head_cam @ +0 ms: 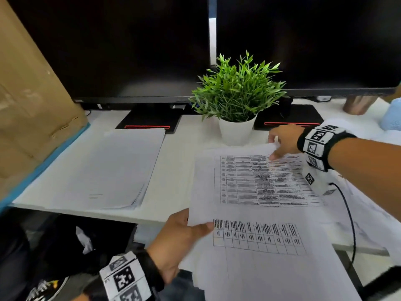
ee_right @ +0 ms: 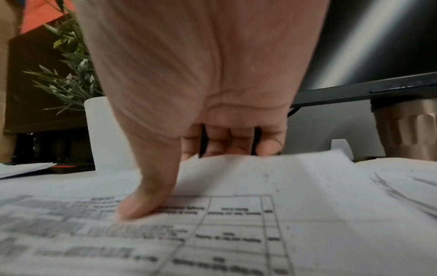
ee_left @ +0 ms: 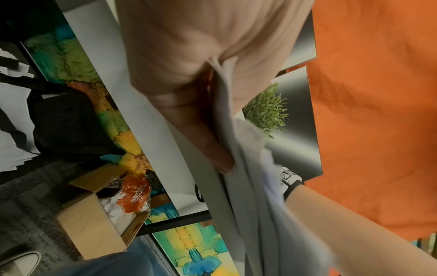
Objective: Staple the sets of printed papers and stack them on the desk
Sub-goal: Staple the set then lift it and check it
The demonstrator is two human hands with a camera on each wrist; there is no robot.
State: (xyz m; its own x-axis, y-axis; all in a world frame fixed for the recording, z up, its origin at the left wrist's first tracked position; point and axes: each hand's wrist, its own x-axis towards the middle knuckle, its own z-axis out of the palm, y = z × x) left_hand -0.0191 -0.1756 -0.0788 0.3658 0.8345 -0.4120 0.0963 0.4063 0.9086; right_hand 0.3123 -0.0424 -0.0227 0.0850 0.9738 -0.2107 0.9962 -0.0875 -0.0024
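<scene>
Both hands pinch the printed set (head_cam: 256, 205) over the desk's (head_cam: 173, 170) front edge, left hand (head_cam: 184, 240) at near-left corner, right hand (head_cam: 282, 142) thumb-on-top at far edge, likely squaring sheets before stapling; finished stack (head_cam: 104, 170) sits left, no stapler visible.
</scene>
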